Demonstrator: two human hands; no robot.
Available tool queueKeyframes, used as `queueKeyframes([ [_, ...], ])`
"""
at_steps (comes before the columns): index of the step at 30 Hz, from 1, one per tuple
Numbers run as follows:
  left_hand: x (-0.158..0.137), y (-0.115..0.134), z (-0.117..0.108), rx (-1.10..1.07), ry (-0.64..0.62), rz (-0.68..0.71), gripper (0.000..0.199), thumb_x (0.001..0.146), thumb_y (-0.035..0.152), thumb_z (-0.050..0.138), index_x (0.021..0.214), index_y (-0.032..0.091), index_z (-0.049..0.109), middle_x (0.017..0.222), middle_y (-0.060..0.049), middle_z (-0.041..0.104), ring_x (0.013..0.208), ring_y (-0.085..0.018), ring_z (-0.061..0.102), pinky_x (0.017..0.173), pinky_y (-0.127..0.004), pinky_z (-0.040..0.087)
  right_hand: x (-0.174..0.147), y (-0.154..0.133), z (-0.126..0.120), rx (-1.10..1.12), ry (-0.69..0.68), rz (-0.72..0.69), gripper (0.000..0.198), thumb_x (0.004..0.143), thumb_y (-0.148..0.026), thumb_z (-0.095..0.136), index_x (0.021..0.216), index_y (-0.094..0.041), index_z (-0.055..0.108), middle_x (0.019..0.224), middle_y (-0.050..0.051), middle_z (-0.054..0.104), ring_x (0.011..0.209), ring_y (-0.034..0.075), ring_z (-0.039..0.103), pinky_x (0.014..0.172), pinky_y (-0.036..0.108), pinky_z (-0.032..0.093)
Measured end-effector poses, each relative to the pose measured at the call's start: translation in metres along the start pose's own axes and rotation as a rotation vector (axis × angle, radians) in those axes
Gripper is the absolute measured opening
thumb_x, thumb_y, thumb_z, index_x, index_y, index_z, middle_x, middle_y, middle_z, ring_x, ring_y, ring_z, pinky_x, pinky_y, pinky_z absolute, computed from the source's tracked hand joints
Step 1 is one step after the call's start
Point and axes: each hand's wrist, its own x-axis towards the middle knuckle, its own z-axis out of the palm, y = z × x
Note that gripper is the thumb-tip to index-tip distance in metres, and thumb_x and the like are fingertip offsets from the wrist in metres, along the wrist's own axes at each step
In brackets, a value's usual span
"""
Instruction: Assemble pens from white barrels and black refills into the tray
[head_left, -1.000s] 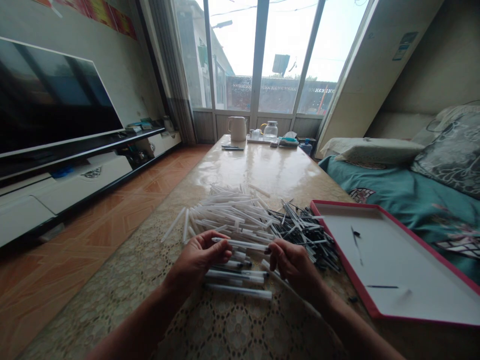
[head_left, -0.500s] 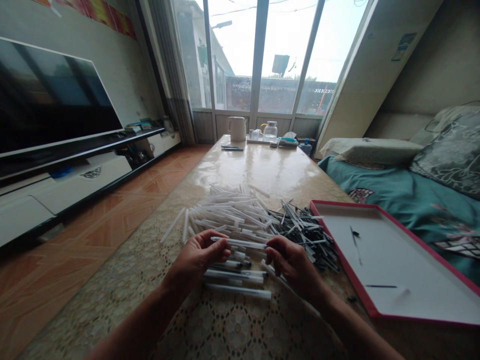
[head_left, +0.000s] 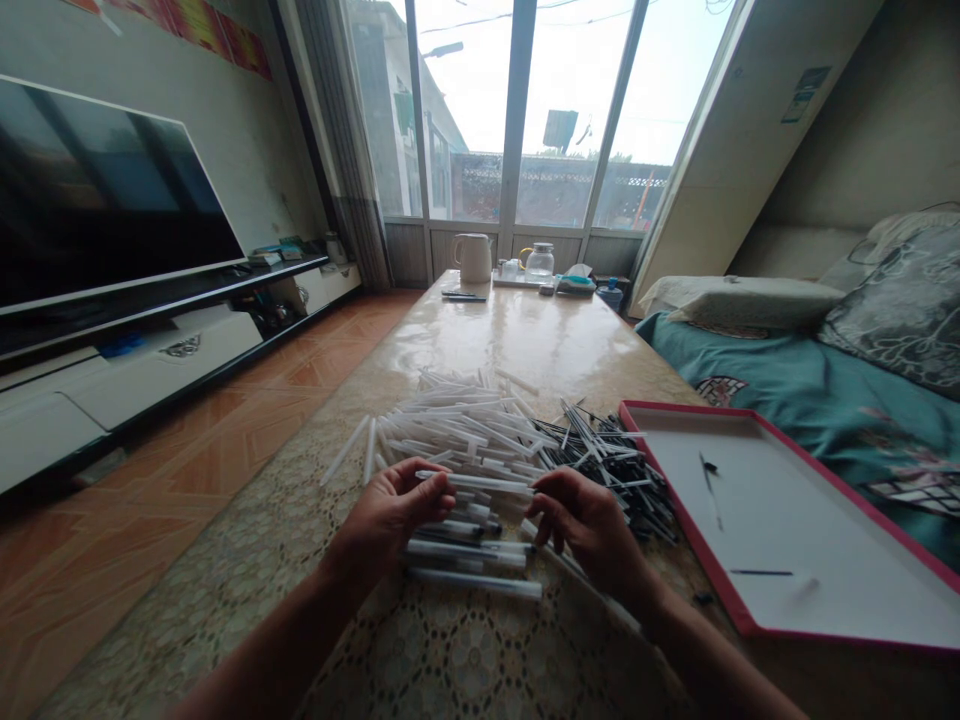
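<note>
Between my two hands a clear white pen [head_left: 491, 484] lies nearly level above the table. My left hand [head_left: 391, 508] pinches it near its pointed left end, thumb and forefinger closed. The fingertips of my right hand [head_left: 589, 525] close on its right end. Just beyond is a heap of white pen barrels [head_left: 457, 415]. Dark pen refills [head_left: 615, 465] are piled to the right of that heap. Below the held pen, several pens [head_left: 472, 583] lie side by side, some with dark parts inside.
A shallow box lid with a red rim [head_left: 712, 530] sits at the right, with a few dark pieces in it. At the table's far end stand a kettle [head_left: 473, 258], a glass jug [head_left: 540, 262] and a tissue pack [head_left: 576, 282]. A sofa [head_left: 780, 370] borders the right side.
The pen and both hands have shifted very slightly; my right fingers have moved a little at the pen's right end. Everything else looks the same.
</note>
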Motion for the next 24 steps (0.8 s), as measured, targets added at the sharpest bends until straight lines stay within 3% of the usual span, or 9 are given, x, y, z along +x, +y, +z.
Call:
queueKeyframes([
  [4, -0.001, 0.002, 0.001, 0.006, 0.016, -0.007, 0.035, 0.047, 0.024, 0.092, 0.069, 0.013, 0.067, 0.059, 0.0, 0.07, 0.052, -0.011, 0.066, 0.051, -0.018, 0.054, 0.0, -0.004, 0.002, 0.11, -0.007, 0.047, 0.035, 0.078, -0.047, 0.069, 0.092, -0.02, 0.05, 0.08, 0.001, 0.066, 0.051, 0.011, 0.061, 0.037, 0.018, 0.042],
  [8, -0.002, -0.001, 0.004, 0.028, -0.007, 0.001, 0.033, 0.05, 0.026, 0.091, 0.07, 0.013, 0.068, 0.059, 0.0, 0.069, 0.052, -0.011, 0.065, 0.05, -0.017, 0.053, 0.002, -0.003, 0.001, 0.102, -0.034, 0.092, 0.032, 0.079, -0.047, 0.067, 0.088, -0.018, 0.055, 0.067, -0.004, 0.059, 0.039, 0.005, 0.047, 0.034, 0.016, 0.033],
  [12, -0.001, 0.004, 0.001, 0.002, 0.01, 0.012, 0.034, 0.048, 0.025, 0.091, 0.07, 0.012, 0.068, 0.06, -0.002, 0.071, 0.053, -0.011, 0.066, 0.05, -0.017, 0.053, 0.005, 0.0, -0.008, 0.005, 0.0, 0.016, 0.029, 0.08, -0.045, 0.067, 0.081, -0.017, 0.058, 0.063, -0.004, 0.056, 0.044, 0.006, 0.045, 0.041, 0.019, 0.037],
  [15, -0.001, 0.013, -0.005, -0.059, 0.1, 0.065, 0.032, 0.049, 0.019, 0.091, 0.07, 0.012, 0.068, 0.063, -0.003, 0.072, 0.053, -0.011, 0.067, 0.052, -0.016, 0.055, 0.01, 0.0, -0.023, -0.128, 0.146, -0.079, 0.028, 0.082, -0.045, 0.065, 0.085, -0.018, 0.059, 0.067, -0.001, 0.059, 0.05, 0.01, 0.049, 0.045, 0.021, 0.04],
  [20, 0.003, 0.022, -0.015, -0.134, 0.315, 0.19, 0.018, 0.062, 0.008, 0.081, 0.072, 0.013, 0.067, 0.062, -0.001, 0.072, 0.054, -0.01, 0.067, 0.055, -0.016, 0.056, 0.018, 0.006, -0.053, -0.48, 0.549, -0.194, 0.031, 0.085, -0.048, 0.058, 0.089, -0.017, 0.06, 0.073, 0.006, 0.065, 0.055, 0.016, 0.057, 0.052, 0.028, 0.046],
  [24, 0.008, 0.02, -0.018, -0.081, 0.319, 0.219, 0.018, 0.063, 0.008, 0.08, 0.076, 0.012, 0.068, 0.063, -0.001, 0.072, 0.055, -0.01, 0.067, 0.055, -0.016, 0.056, 0.02, 0.009, -0.061, -0.679, 0.691, -0.229, 0.036, 0.089, -0.044, 0.054, 0.109, -0.014, 0.059, 0.104, 0.015, 0.064, 0.05, 0.013, 0.057, 0.053, 0.031, 0.049],
])
